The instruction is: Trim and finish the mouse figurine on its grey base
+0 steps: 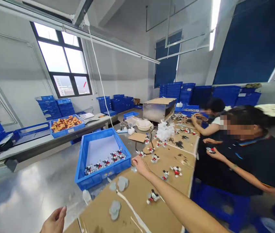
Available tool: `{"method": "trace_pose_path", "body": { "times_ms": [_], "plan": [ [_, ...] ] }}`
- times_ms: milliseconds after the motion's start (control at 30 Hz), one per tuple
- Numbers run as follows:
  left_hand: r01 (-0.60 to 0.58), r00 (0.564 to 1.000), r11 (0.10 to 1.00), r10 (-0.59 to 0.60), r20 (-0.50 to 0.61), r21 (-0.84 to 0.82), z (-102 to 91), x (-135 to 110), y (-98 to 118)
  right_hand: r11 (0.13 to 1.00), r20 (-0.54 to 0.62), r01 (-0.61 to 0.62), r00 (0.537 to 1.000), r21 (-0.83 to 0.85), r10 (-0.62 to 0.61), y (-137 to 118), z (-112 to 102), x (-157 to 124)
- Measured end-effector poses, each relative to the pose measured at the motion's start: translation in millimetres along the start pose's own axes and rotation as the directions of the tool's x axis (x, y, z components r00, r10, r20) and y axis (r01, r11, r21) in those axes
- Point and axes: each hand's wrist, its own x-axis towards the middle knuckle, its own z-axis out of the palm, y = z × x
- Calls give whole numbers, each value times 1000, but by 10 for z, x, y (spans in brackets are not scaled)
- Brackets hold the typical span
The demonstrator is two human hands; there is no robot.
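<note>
At the bottom left, my left hand (pixel 54 221) hovers over the metal tabletop, fingers loosely bent and slightly apart, with nothing seen in it. My right hand (pixel 141 165) reaches over the cardboard-covered table beside the near right corner of a blue bin (pixel 103 178); its fingers are curled together, and what they grip, if anything, is hidden. A pale translucent piece shows just under those fingertips. Inside the bin, small black, white and red cartoon mouse figurines (pixel 106 162) lie along the near side. More figurines, one a mouse figurine (pixel 153 196) near my right forearm, are scattered on the cardboard (pixel 137 191).
Grey translucent rounded pieces (pixel 114 209) lie on the near cardboard. White plastic pieces (pixel 164 130) are heaped farther back, before a metal box (pixel 154 112). Two co-workers sit along the right side, one person's hand (pixel 216 154) holding a figurine. A crate of orange-brown items (pixel 67 124) stands left.
</note>
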Motion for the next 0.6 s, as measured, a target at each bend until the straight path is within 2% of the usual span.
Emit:
{"method": "trace_pose_path", "body": {
  "times_ms": [67,133,267,400,600],
  "plan": [
    [15,1000,999,-15,8,40,147,624,167,996,4,-35,999,-78,35,1,234,679],
    [31,999,996,-33,18,81,292,1156,222,986,10,-83,996,-146,86,63,451,1201],
    [67,996,989,-74,46,129,596,1941,162,954,33,-173,982,-245,187,227,816,1884],
    [65,991,992,-76,106,107,882,2382,120,926,66,-227,964,-303,258,333,1055,2284],
    [87,979,994,-98,181,65,1162,2722,231,893,87,-276,942,-355,326,460,1232,2602]
  ]
}}
